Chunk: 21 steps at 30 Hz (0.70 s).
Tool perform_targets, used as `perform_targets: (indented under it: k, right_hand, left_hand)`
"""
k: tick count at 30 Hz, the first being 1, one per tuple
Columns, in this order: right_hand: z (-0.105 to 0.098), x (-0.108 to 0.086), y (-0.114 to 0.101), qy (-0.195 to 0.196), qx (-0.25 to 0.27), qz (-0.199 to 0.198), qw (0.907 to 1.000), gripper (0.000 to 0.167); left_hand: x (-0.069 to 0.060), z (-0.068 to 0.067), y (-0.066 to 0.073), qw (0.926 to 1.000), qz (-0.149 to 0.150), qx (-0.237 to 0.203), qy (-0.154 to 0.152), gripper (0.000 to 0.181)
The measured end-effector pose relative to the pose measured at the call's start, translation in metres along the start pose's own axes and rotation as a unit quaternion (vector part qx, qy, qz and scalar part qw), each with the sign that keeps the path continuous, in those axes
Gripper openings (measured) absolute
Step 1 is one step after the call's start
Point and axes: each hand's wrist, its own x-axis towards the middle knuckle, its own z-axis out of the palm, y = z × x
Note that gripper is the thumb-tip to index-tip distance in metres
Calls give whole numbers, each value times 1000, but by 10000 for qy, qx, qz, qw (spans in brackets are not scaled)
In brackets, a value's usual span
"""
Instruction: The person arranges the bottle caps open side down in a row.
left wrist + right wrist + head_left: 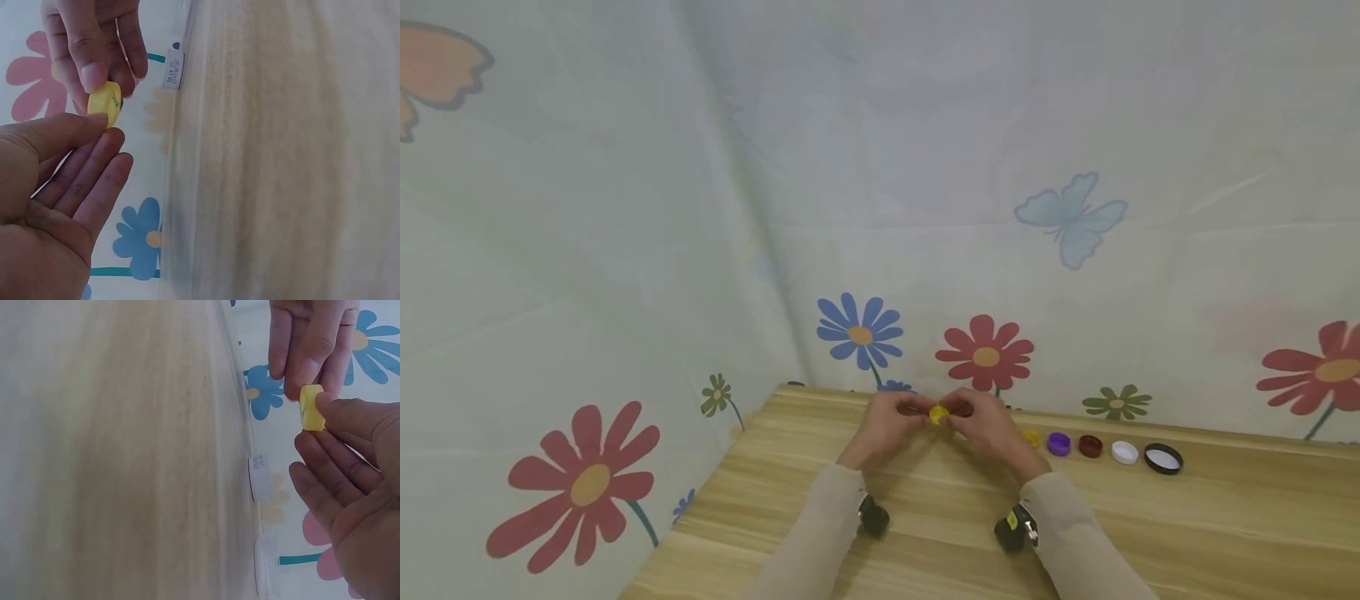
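A small round yellow cap (938,414) is held up over the back edge of the table, between my two hands. Thumb and fingers of my left hand (887,425) pinch one side of it, and my right hand (981,421) pinches the opposite side. Close up in the left wrist view, the yellow cap (105,105) stands on edge and bears small dark marks on its face. The right wrist view shows the same yellow cap (312,407) between both sets of fingertips, with the other fingers of the right hand (356,481) spread below it.
Right of my hands, a row along the table's back holds a yellow cap (1032,437), a purple cap (1059,444), a brown cap (1091,447), a white cap (1124,452) and a larger black-rimmed lid (1163,459). A white cap with printed text (260,478) lies near the back edge.
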Motion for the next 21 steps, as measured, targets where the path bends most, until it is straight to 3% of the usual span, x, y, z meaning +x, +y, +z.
perform_targets:
  k: [10, 21]
  right_hand:
    - [-6, -7, -3, 226, 121, 12, 9997, 16]
    - [-12, -16, -6, 163, 317, -82, 9993, 12]
  left_hand:
    - [-2, -1, 7, 9995, 285, 76, -107, 18]
    - [-10, -2, 12, 9986, 509, 142, -84, 19]
